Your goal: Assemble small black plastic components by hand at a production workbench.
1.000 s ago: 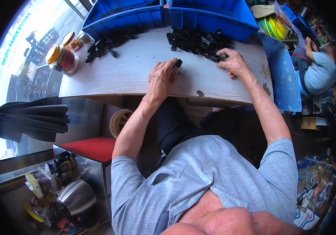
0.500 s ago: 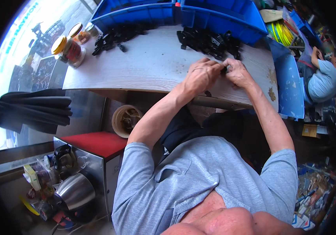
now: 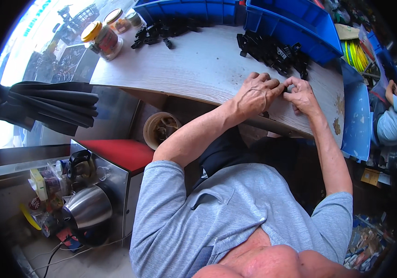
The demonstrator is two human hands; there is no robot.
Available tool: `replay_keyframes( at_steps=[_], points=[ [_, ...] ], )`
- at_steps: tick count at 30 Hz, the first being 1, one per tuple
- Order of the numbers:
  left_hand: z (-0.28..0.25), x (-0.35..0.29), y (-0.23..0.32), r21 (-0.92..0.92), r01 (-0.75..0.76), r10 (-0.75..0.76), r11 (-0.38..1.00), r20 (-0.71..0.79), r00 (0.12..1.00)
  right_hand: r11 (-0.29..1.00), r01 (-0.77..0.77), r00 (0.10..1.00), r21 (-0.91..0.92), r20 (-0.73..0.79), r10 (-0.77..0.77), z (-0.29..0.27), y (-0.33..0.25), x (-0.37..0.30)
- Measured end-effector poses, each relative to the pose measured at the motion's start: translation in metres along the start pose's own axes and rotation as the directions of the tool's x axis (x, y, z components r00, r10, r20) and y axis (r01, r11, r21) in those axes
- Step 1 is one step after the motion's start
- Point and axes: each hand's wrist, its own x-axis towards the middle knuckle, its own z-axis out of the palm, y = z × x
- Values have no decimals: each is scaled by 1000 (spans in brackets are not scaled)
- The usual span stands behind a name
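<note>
Above the front right part of the white wood-grain table (image 3: 194, 60), my two hands meet at the fingertips. My left hand (image 3: 258, 94) is closed, its fingers curled downward and its back turned up. Thumb and forefinger of my right hand (image 3: 302, 97) are bent together against the left fingertips. Whatever is pinched between them is hidden by the fingers. Just beyond my hands lies a heap of small black plastic parts (image 3: 277, 54). Another pile of black parts (image 3: 168, 30) lies farther back to the left. A small dark piece (image 3: 265, 114) shows at the table's front edge below my left hand.
Blue bins (image 3: 296, 28) stand along the back, and a light-blue tub (image 3: 357, 116) is at the right. Lidded jars (image 3: 103, 41) occupy the left corner. Below are a bucket (image 3: 154, 132), a red-topped cabinet (image 3: 115, 152) and a steel kettle (image 3: 87, 208). Another person (image 3: 393, 118) sits far right.
The whole view has turned slightly, shifting the table rightward. The black bit seen between my hands earlier is now hidden; my hands stay together, the right fingers bent differently.
</note>
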Motion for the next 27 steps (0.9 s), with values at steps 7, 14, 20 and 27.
replay_keyframes(
  at_steps=[7,14,20,27],
  points=[
    [-14,-14,-39,-239,14,-128,971,-466,876,1000,-22,1000,17,-4,22,0,1,-8],
    [-82,-96,-209,318,507,-364,801,-414,834,892,-58,918,448,-327,224,-63,45,-10],
    [-77,-83,-195,298,393,-303,870,-305,903,834,61,691,549,-626,362,-90,67,-2],
    [-53,-52,-141,205,235,-186,950,-232,955,943,-158,847,293,-450,282,-56,38,23]
  ],
)
